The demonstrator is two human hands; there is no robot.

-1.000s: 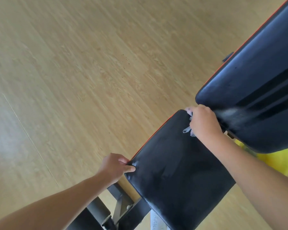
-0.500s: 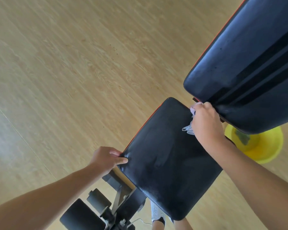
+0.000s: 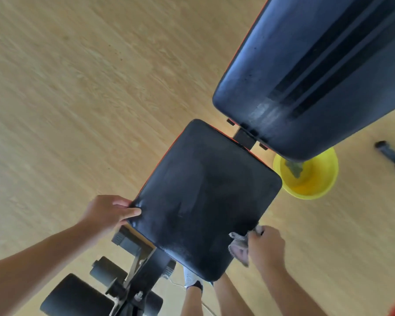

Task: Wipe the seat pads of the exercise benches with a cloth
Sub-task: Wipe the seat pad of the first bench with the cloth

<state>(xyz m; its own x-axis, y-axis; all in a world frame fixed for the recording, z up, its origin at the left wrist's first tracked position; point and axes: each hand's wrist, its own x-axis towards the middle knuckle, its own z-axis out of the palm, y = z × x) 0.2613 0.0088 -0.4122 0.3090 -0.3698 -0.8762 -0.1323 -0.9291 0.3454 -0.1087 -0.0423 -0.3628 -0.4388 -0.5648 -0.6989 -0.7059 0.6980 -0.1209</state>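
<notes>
Yellow plastic catches our eye first: a basin (image 3: pixel 315 179) sits on the wooden floor (image 3: pixel 78 87) at about three o'clock from the seat pad (image 3: pixel 205 197), partly tucked under the lower end of the back pad (image 3: pixel 306 65). Inside it we see a crumpled greyish-green rag (image 3: pixel 294 168) lying against the near wall; whether there is liquid we cannot tell.

The black seat pad fills the middle of the view, smeared with wipe marks. At its five o'clock corner our right hand (image 3: pixel 266 249) has its grip closed around a bunched pale cloth (image 3: pixel 238 246), which is pressed against the pad's edge and hangs a little below it. At the eight o'clock corner our left hand (image 3: pixel 107 214) clamps the pad itself, thumb lying on the top surface and fingers (image 3: pixel 121 202) curled over the rim.

Below, at six to seven o'clock, we see the bench's metal frame (image 3: pixel 135 281) and black foam rollers (image 3: pixel 78 297).
</notes>
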